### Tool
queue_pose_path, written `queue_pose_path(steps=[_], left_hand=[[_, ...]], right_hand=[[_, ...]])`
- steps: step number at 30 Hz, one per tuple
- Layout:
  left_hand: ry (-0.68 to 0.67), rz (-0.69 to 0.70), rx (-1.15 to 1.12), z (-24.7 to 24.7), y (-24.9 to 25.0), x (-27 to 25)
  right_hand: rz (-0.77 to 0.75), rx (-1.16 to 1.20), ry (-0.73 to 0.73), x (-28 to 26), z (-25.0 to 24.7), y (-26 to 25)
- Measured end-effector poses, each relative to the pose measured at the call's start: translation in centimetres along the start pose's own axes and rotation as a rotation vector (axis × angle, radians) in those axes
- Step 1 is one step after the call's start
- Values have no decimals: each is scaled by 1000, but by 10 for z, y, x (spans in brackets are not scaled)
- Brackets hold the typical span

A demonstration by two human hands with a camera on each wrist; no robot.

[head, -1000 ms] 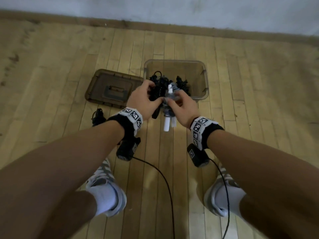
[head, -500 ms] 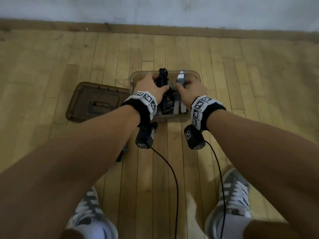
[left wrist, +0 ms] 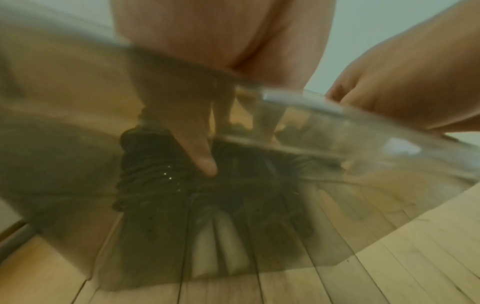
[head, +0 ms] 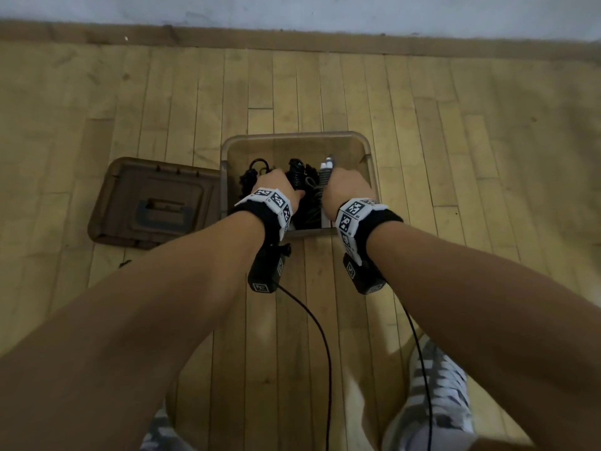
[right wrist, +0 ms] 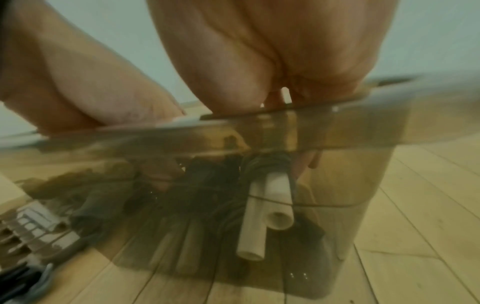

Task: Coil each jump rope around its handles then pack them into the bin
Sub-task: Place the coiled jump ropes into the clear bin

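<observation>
**Two hands reach into a clear bin of coiled jump ropes on a wooden floor**

The scene is a floor of pale wooden planks (head: 422, 157), worn and scuffed, running up to a brown baseboard and a whitish wall. A translucent, smoke-tinted plastic bin (head: 296, 135) with rounded corners sits on the planks. Its brown lid (head: 130, 196) lies flat on the floor just left of the bin, touching its side, with a recessed grey handle in the middle.

Both hands are lowered inside the bin. The left hand (head: 276, 185) has its fingers curled around a black coiled rope bundle (head: 297, 172); in the left wrist view one fingertip presses into the tight, ridged black windings, seen through the bin's wall. The right hand (head: 344, 188) grips a bundle with white tube-shaped handles (right wrist: 265, 205), wrapped in grey cord, at the right side of the bin's inside. More black rope (head: 252, 170) lies at the left inside the bin.

Both wrist views are blurred and tinted (they look through the plastic), so the exact finger placement of the right hand is hard to make out. Each wrist wears a black band with printed square markers and a small black camera with a trailing cable. Grey and white sneakers are cut off at the bottom edge, nearer than the bin.
</observation>
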State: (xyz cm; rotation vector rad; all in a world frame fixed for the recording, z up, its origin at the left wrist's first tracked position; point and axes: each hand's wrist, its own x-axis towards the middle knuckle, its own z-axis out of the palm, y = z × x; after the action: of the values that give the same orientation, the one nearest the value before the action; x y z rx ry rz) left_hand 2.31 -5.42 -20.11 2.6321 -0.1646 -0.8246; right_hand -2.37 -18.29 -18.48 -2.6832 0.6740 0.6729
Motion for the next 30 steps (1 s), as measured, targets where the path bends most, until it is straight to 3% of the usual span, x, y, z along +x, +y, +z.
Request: queue_pose_path(steps=[4, 7, 11, 14, 18, 20, 22, 26, 30], left_hand=[[1, 22, 138, -9, 10, -11], [27, 18, 81, -15, 8, -19], [157, 102, 4, -34, -5, -43], [290, 162, -133, -53, -25, -73], [514, 126, -259, -73, -70, -112], [551, 8, -324, -74, -101, -125], [536, -130, -347, -70, -133, -135], [307, -318, -241, -42, -190, -145], [78, -350, -123, -15, -222, -144]], right_hand=[[30, -28, 13, -9, -2, -6], [7, -44, 90, -20, -8, -10], [-158, 83, 135, -40, -17, -25], [-216, 186, 277, -72, -18, -45], [-355, 288, 355, -118, -3, -83], [-431, 285, 300, -134, 16, -100], [-459, 231, 135, -145, 42, -114], [-325, 231, -221, -150, 97, -129], [-223, 323, -315, -143, 132, -138]])
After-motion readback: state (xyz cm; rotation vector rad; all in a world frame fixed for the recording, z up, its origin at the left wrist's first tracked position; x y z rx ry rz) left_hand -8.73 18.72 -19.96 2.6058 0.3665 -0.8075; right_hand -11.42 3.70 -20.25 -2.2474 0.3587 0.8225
